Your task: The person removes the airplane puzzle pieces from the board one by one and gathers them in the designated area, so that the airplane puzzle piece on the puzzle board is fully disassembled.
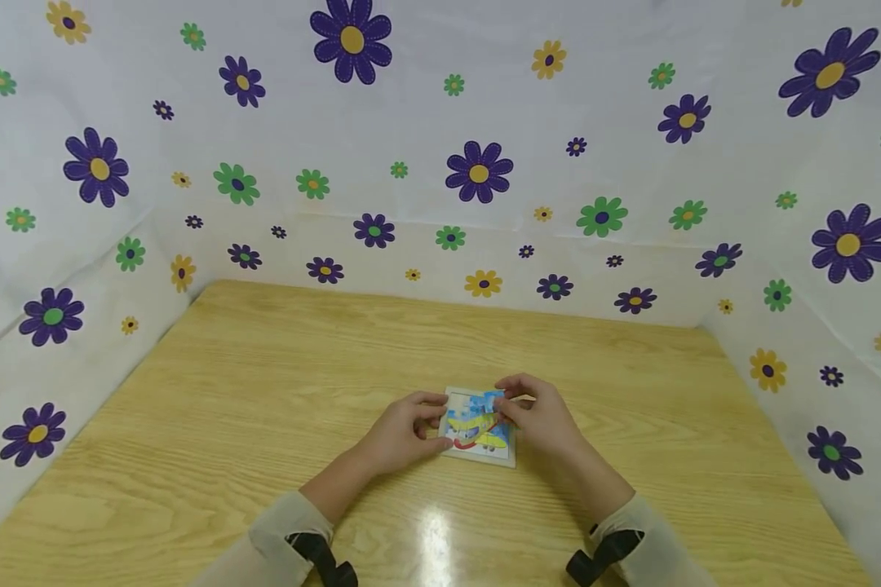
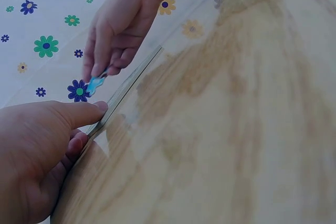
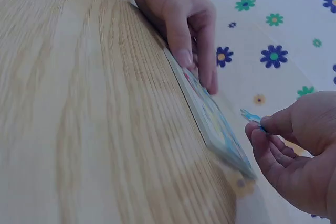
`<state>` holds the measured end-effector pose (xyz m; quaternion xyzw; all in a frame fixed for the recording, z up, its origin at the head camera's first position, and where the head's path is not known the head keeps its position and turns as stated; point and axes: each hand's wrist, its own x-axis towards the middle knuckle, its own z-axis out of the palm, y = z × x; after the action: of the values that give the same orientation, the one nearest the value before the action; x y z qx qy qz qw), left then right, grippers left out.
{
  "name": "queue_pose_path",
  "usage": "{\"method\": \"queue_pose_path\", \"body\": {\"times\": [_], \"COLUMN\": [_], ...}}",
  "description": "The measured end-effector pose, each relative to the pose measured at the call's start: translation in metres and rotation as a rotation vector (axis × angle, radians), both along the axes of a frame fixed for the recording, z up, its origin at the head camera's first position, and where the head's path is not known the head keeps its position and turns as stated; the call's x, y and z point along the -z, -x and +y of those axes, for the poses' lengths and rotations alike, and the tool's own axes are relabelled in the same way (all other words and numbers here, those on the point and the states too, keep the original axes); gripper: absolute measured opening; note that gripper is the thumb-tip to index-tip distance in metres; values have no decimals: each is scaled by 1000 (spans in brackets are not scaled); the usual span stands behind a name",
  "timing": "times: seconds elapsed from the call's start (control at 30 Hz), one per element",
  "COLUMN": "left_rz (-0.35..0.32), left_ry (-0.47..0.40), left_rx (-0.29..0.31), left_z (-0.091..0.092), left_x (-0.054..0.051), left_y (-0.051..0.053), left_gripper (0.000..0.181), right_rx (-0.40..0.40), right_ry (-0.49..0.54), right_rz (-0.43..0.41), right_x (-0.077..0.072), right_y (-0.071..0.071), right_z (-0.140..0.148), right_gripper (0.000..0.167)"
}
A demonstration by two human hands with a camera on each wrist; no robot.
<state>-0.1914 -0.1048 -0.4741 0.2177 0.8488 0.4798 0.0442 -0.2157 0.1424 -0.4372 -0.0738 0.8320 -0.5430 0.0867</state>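
A small picture puzzle tray [image 1: 484, 461] with a pale rim lies on the table, its picture blue, yellow and red. Along its far left part a beige patch of bare backing shows. My left hand [image 1: 400, 432] grips the tray's left side, the thumb at the near corner and the fingers farther up. Over the tray's far right part, my right hand [image 1: 546, 417] pinches a blue puzzle piece [image 3: 250, 116] between thumb and fingers. In the right wrist view this piece is held up, apart from the tray. The left wrist view shows the tray nearly edge-on.
The wood-grain table [image 1: 301, 350] extends around the tray on all sides. A white cloth [image 1: 411, 106] printed with purple, green and yellow flowers stands along the back and both sides. Light glares off the table's near part.
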Motion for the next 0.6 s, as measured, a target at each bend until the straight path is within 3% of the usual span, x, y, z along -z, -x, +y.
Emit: {"method": "queue_pose_path", "body": {"times": [0.1, 0.23, 0.6], "left_rz": [7, 22, -2], "left_ry": [0, 7, -2], "left_rx": [0, -4, -9], "left_z": [1, 0, 0], "left_x": [0, 0, 2], "left_y": [1, 2, 1], "left_gripper": [49, 49, 50], "right_rx": [44, 73, 173], "right_ry": [-16, -115, -310], "right_rz": [-1, 6, 72], "right_x": [1, 3, 5], "right_y": [-1, 0, 2], "right_z": [16, 29, 35], "right_gripper": [24, 26, 26]}}
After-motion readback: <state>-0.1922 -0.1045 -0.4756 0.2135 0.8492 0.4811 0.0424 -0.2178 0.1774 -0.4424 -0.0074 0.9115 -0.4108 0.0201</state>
